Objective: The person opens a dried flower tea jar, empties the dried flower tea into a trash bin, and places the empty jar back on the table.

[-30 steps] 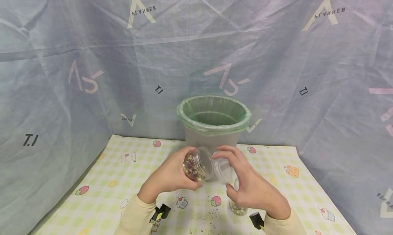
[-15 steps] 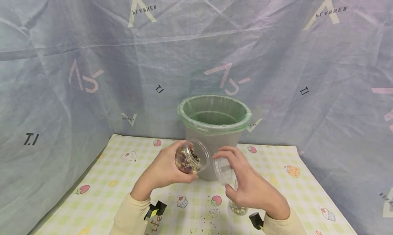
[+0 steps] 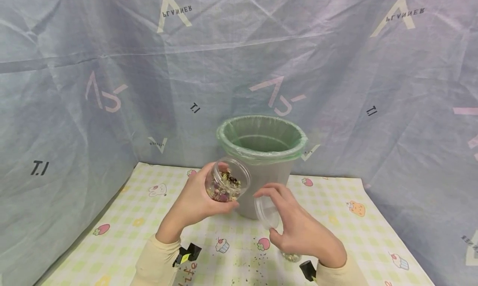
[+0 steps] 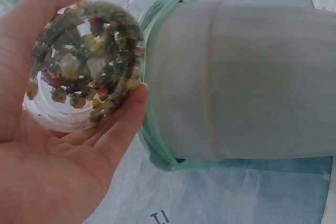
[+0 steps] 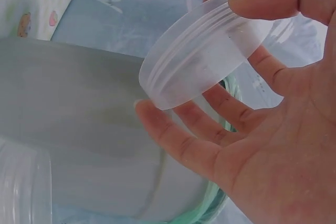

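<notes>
My left hand point(image 3: 194, 201) grips a clear plastic jar point(image 3: 228, 180) that is tilted, its uncovered mouth facing right and toward me. Inside lie dried flowers, yellowish and dark red; through the base they show in the left wrist view, where the jar point(image 4: 86, 66) fills the curl of the fingers. My right hand point(image 3: 298, 223) holds a translucent screw lid point(image 3: 267, 211) by its edge, thumb below and fingers above in the head view. The lid point(image 5: 205, 51) is apart from the jar. Under the right hand stands a second clear jar point(image 3: 292, 257), mostly hidden, with pale dried bits inside.
A grey bin point(image 3: 269, 178) with a green plastic liner point(image 3: 261, 155) over its rim stands behind both hands. Dark crumbs point(image 3: 257, 259) are scattered on the checked tablecloth point(image 3: 123, 236) in front. A grey-blue curtain point(image 3: 239, 70) encloses the back and sides.
The left hand has drawn the jar left and up, away from the lid, turning its mouth more upward. The right hand has shifted slightly left, still holding the lid.
</notes>
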Available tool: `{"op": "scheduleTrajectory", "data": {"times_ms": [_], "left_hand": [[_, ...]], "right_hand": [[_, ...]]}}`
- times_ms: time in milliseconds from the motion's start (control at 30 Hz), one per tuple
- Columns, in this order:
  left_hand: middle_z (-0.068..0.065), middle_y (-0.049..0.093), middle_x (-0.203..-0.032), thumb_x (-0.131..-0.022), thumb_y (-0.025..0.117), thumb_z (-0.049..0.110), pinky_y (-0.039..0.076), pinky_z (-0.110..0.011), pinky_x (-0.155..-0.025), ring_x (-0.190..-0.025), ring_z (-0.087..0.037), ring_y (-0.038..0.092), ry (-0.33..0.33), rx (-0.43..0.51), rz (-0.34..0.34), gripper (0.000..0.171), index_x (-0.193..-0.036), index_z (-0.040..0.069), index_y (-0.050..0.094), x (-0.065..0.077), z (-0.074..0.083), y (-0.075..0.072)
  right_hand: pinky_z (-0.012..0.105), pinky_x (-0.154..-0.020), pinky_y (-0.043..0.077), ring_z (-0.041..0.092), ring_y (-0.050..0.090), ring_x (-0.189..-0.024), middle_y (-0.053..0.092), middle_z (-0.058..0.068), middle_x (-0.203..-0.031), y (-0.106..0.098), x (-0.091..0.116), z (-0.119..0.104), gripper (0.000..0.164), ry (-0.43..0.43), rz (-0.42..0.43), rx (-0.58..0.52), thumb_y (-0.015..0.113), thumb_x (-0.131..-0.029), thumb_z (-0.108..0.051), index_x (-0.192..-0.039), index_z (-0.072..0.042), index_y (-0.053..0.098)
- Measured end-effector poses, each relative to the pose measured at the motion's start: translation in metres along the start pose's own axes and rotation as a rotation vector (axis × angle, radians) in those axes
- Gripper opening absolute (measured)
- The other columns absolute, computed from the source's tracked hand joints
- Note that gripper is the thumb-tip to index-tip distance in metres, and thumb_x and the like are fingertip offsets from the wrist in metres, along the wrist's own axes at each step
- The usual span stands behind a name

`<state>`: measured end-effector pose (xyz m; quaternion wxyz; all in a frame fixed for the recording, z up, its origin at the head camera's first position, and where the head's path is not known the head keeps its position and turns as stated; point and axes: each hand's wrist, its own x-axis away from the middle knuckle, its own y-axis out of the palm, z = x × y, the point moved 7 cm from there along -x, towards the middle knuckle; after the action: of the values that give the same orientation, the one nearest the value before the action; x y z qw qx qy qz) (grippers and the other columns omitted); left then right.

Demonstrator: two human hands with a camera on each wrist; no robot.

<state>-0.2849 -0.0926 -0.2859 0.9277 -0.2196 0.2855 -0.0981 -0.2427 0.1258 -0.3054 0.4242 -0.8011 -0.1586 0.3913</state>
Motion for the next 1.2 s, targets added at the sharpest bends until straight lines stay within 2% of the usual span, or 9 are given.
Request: {"op": "scheduleTrajectory", "data": {"times_ms": [167,300,400,600,900,1067,1200], "left_hand": [[-0.004,0.062,-0.135,-0.070,0.097,0.030,0.056,-0.040,-0.090,-0.108,-0.017,0.065,0.005,0.039,0.048,0.081,-0.138,0.018,0.056,-0.001,0.000,-0.005],[-0.002,0.059,-0.136,-0.071,0.097,0.027,0.057,-0.035,-0.079,-0.100,-0.022,0.064,-0.002,0.090,0.097,0.082,-0.140,0.018,0.055,0.000,-0.002,-0.009],[0.001,0.058,-0.135,-0.071,0.097,0.026,0.056,-0.033,-0.073,-0.093,-0.024,0.061,-0.015,0.092,0.139,0.081,-0.141,0.020,0.055,0.001,-0.003,-0.012],[0.008,0.059,-0.134,-0.072,0.096,0.028,0.051,-0.037,-0.079,-0.100,-0.021,0.054,-0.028,0.067,0.203,0.077,-0.138,0.026,0.056,0.003,-0.004,-0.018],[0.010,0.061,-0.132,-0.075,0.094,0.028,0.048,-0.042,-0.083,-0.099,-0.020,0.053,-0.056,0.044,0.286,0.077,-0.140,0.024,0.055,0.003,-0.006,-0.027],[0.008,0.062,-0.135,-0.075,0.094,0.029,0.044,-0.046,-0.094,-0.115,-0.016,0.053,-0.062,0.055,0.295,0.077,-0.141,0.024,0.054,0.003,-0.006,-0.030],[0.009,0.061,-0.135,-0.075,0.094,0.030,0.043,-0.047,-0.097,-0.124,-0.014,0.051,-0.068,0.057,0.293,0.079,-0.142,0.023,0.053,0.002,-0.008,-0.031]], "right_hand": [[0.042,-0.102,0.049,0.016,0.041,-0.137,0.038,-0.005,-0.148,0.006,0.001,0.002,0.089,0.026,-0.034,-0.011,0.072,-0.067,0.003,-0.143,-0.033,0.045],[0.044,-0.102,0.048,0.017,0.042,-0.137,0.037,-0.005,-0.149,0.010,0.000,0.002,0.089,0.050,-0.058,-0.011,0.073,-0.069,0.003,-0.143,-0.036,0.044],[0.044,-0.102,0.049,0.018,0.042,-0.136,0.037,-0.004,-0.149,0.012,0.000,0.002,0.087,0.066,-0.072,-0.011,0.073,-0.070,0.001,-0.144,-0.035,0.045],[0.042,-0.098,0.051,0.019,0.043,-0.135,0.037,-0.001,-0.150,0.019,0.000,0.001,0.086,0.079,-0.109,-0.003,0.074,-0.071,-0.002,-0.144,-0.035,0.044],[0.039,-0.094,0.053,0.018,0.045,-0.134,0.037,-0.002,-0.150,0.029,-0.001,-0.001,0.083,0.074,-0.136,0.033,0.073,-0.073,-0.004,-0.144,-0.036,0.045],[0.039,-0.094,0.052,0.019,0.043,-0.134,0.038,0.000,-0.149,0.035,-0.002,-0.001,0.082,0.047,-0.147,0.029,0.072,-0.072,-0.001,-0.144,-0.032,0.046],[0.036,-0.091,0.051,0.021,0.043,-0.133,0.040,0.004,-0.148,0.041,-0.003,-0.002,0.082,0.022,-0.163,0.033,0.070,-0.070,0.002,-0.144,-0.026,0.048]]}}
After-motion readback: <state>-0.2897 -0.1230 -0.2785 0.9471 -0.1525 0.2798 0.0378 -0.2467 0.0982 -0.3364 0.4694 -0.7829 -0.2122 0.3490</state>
